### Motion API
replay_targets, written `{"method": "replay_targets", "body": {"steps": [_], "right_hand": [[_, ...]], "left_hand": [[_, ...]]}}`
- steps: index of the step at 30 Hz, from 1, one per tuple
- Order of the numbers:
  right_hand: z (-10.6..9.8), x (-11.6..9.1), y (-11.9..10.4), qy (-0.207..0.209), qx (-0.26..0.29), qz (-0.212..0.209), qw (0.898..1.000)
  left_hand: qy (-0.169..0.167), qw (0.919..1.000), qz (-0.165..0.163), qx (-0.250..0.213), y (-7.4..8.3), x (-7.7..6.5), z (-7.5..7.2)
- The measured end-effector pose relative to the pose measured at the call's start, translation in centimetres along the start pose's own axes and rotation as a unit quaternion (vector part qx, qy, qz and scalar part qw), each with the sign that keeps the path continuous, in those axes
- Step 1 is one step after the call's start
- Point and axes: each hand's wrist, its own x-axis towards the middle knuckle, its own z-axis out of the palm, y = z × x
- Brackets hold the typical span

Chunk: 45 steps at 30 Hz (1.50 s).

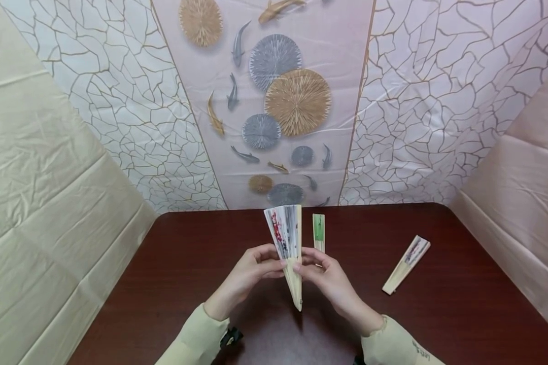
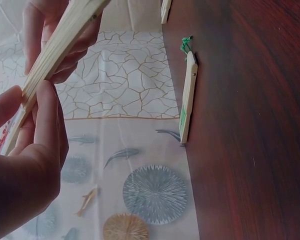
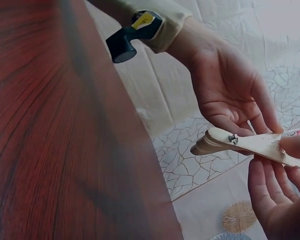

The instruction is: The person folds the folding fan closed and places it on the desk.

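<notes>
A folding fan, partly spread, stands upright between both hands, its pivot end pointing down. Its leaf is white and grey with red blossom, its ribs pale wood. From the left side my left hand pinches the ribs between thumb and fingers. On the opposite edge my right hand grips the fan the same way, thumb in front and fingers behind. The metal pivot pin shows in the right wrist view. In the left wrist view the ribs run up between the two hands.
Behind the right hand lies a closed green fan with a green tassel. Another closed fan with a pale printed leaf rests farther right on the dark red table. Patterned cloth hangs at the table's back edge.
</notes>
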Motion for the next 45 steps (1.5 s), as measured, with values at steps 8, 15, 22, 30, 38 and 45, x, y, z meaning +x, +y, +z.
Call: {"method": "replay_targets", "body": {"steps": [8, 15, 22, 30, 38, 45], "right_hand": [[0.33, -0.36, -0.01, -0.031, -0.098, -0.027, 0.994], [0.66, -0.48, -0.03, -0.026, -0.129, -0.03, 0.991], [0.64, -0.32, 0.52, -0.028, -0.146, -0.034, 0.988], [0.6, -0.52, 0.55, -0.033, -0.143, -0.037, 0.988], [0.76, -0.62, 0.64, -0.031, -0.126, -0.032, 0.991], [0.72, -0.5, 0.79, -0.033, -0.12, -0.027, 0.992]], "left_hand": [[0.02, 0.9998, -0.001, 0.0, 0.19, -0.12, -0.15], [0.027, 0.9996, -0.013, -0.001, -0.01, -0.07, -0.32], [0.028, 0.9995, -0.016, -0.004, -0.17, -0.11, -0.31], [0.028, 0.9995, -0.016, -0.004, -0.33, -0.09, -0.31], [0.031, 0.9993, -0.024, 0.002, -0.28, -0.14, -0.46], [0.029, 0.9993, -0.025, 0.002, -0.32, -0.07, -0.6]]}}
